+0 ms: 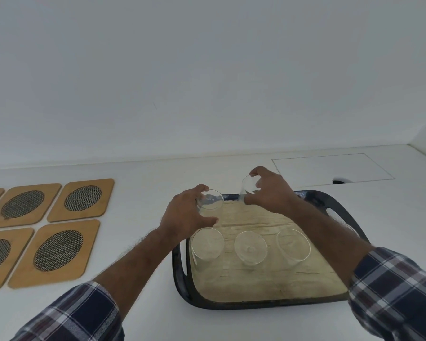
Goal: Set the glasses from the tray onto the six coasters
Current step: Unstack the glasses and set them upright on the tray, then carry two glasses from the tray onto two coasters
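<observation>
A black tray (pixel 231 302) with a pale wood-look floor lies on the white counter at lower right. Three clear glasses stand in its near row: left glass (pixel 207 247), middle glass (pixel 250 247), right glass (pixel 293 246). My left hand (pixel 185 215) grips a clear glass (pixel 210 201) at the tray's far left. My right hand (pixel 271 190) grips another clear glass (pixel 249 188), tilted, above the tray's far edge. Wooden coasters with dark mesh ovals lie to the left, among them a far coaster (pixel 83 199) and a near coaster (pixel 57 252).
The coasters form two rows running off the left edge of view, with another far coaster (pixel 22 204) and a near one (pixel 0 257). A white wall rises behind the counter. A rectangular hatch outline (pixel 332 169) with a small notch sits behind the tray.
</observation>
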The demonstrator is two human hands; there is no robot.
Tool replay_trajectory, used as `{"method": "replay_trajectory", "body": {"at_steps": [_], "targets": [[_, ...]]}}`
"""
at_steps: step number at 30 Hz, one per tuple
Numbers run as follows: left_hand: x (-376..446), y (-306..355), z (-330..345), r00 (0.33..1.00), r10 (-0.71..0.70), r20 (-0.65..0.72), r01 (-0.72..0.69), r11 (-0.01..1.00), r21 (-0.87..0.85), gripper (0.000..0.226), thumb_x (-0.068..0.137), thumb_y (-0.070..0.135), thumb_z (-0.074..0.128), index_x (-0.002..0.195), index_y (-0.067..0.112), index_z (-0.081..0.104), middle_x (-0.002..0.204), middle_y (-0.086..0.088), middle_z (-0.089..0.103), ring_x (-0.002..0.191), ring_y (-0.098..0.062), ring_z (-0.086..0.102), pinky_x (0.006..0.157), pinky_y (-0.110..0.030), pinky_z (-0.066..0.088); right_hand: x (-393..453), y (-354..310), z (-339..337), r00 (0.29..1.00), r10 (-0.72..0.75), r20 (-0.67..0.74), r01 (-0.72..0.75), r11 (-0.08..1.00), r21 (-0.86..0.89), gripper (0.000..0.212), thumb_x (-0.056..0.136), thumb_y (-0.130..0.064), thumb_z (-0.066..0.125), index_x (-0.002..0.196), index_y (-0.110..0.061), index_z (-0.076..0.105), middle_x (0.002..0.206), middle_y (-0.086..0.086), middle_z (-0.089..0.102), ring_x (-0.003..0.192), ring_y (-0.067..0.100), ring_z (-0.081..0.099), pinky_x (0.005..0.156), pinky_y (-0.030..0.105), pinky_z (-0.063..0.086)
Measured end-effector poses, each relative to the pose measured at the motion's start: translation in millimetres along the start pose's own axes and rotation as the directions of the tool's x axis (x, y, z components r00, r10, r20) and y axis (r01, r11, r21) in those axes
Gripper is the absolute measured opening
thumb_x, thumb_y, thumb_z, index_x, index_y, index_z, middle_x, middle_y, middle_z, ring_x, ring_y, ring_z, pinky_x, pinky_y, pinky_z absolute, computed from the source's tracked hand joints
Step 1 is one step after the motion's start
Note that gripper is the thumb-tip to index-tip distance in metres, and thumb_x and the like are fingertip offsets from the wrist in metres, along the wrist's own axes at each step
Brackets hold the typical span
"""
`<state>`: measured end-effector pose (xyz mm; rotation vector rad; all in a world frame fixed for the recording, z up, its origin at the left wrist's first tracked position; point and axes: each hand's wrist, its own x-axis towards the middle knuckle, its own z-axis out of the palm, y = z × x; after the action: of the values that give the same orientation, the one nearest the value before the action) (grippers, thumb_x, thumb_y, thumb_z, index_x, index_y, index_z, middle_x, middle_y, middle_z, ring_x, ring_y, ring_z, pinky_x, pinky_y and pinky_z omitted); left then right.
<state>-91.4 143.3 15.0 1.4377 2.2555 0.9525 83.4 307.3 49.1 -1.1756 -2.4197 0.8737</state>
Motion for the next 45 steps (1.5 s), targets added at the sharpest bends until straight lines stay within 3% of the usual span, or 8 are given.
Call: {"method": "replay_trajectory", "body": {"at_steps": [15,23,26,28,35,38,41,45], "targets": [[0.2,-2.5,0.3,1.000,0.008,0.007,-0.008,1.000,0.008,0.077,0.058,0.044,0.090,0.126,0.032,0.057,0.102,0.010,0.069,0.085,-0.015,0.062,0.077,-0.029,0.050,0.5,-2.3,10.8,0.994,0.021,0.103,-0.017,0.999,-0.045,0.079,0.062,-0.025,0.082,0.132,-0.020,0.047,0.116,0.007,0.057,0.100,0.022,0.053,0.076,0.029,0.043],[0.0,-5.2,-7.9,0.993,-0.014,0.117,0.021,0.998,-0.057,0.098,0.055,0.045,0.096,0.141,0.036,0.049,0.102,0.012,0.066,0.086,-0.011,0.064,0.079,-0.022,0.049,-6.0,-3.8,-17.4,0.979,0.053,0.196,-0.052,0.999,-0.009,0.113,0.061,-0.044,0.087,0.151,-0.023,0.021,0.145,0.011,0.041,0.114,0.022,0.050,0.089,0.030,0.041],[-6.7,-7.6,-16.3,0.988,-0.036,0.147,0.060,0.986,-0.157,0.102,0.055,0.043,0.097,0.144,0.033,0.049,0.107,0.017,0.066,0.091,-0.007,0.067,0.078,-0.009,0.046,-16.3,-7.1,-36.8,0.994,0.045,0.095,-0.048,0.998,0.031,0.107,0.062,-0.050,0.085,0.149,-0.027,0.026,0.142,0.009,0.045,0.118,0.020,0.050,0.087,0.029,0.042],[-13.0,-10.9,-27.1,0.990,-0.066,0.128,0.094,0.970,-0.224,0.097,0.060,0.040,0.095,0.144,0.036,0.048,0.120,0.016,0.060,0.104,-0.009,0.066,0.088,-0.016,0.049,-26.5,-10.9,-49.5,0.999,0.042,0.029,-0.044,0.996,0.076,0.101,0.063,-0.054,0.082,0.147,-0.029,0.031,0.137,0.008,0.049,0.114,0.017,0.053,0.080,0.027,0.043],[-58.2,-15.9,-58.3,0.992,-0.125,-0.015,0.114,0.941,-0.320,0.048,0.086,0.017,0.073,0.125,0.042,0.059,0.126,0.016,0.064,0.104,-0.004,0.065,0.076,-0.016,0.049,-87.5,-22.5,-67.1,0.965,0.029,-0.262,0.021,0.982,0.188,0.059,0.077,-0.048,0.073,0.129,-0.031,0.052,0.111,-0.007,0.059,0.092,0.010,0.057,0.076,0.027,0.044],[-87.5,-16.2,-48.2,0.993,-0.114,-0.001,0.105,0.922,-0.372,0.062,0.078,-0.002,0.069,0.114,0.048,0.057,0.118,0.014,0.068,0.102,-0.006,0.067,0.073,-0.011,0.052,-118.0,-28.6,-60.2,0.931,0.027,-0.365,0.060,0.973,0.224,0.038,0.081,-0.041,0.070,0.117,-0.033,0.060,0.102,-0.012,0.063,0.071,0.002,0.056,0.066,0.022,0.043],[-111.0,-13.7,-27.2,0.994,-0.084,0.066,0.103,0.913,-0.395,0.079,0.073,0.000,0.077,0.131,0.045,0.046,0.125,0.015,0.061,0.113,-0.005,0.061,0.083,-0.012,0.051,-143.1,-36.3,-44.8,0.942,0.000,-0.336,0.100,0.955,0.280,0.030,0.082,-0.036,0.070,0.111,-0.031,0.064,0.096,-0.014,0.066,0.059,0.004,0.053,0.059,0.017,0.044],[-121.1,-6.6,-3.6,0.991,-0.083,0.106,0.123,0.885,-0.449,0.112,0.067,0.007,0.090,0.152,0.039,0.024,0.132,0.017,0.051,0.120,0.003,0.052,0.089,-0.009,0.043,-167.1,-43.6,-17.0,0.954,-0.072,-0.292,0.114,0.985,0.131,0.036,0.083,-0.037,0.069,0.118,-0.029,0.062,0.108,-0.018,0.062,0.075,0.000,0.057,0.064,0.008,0.041]]}}
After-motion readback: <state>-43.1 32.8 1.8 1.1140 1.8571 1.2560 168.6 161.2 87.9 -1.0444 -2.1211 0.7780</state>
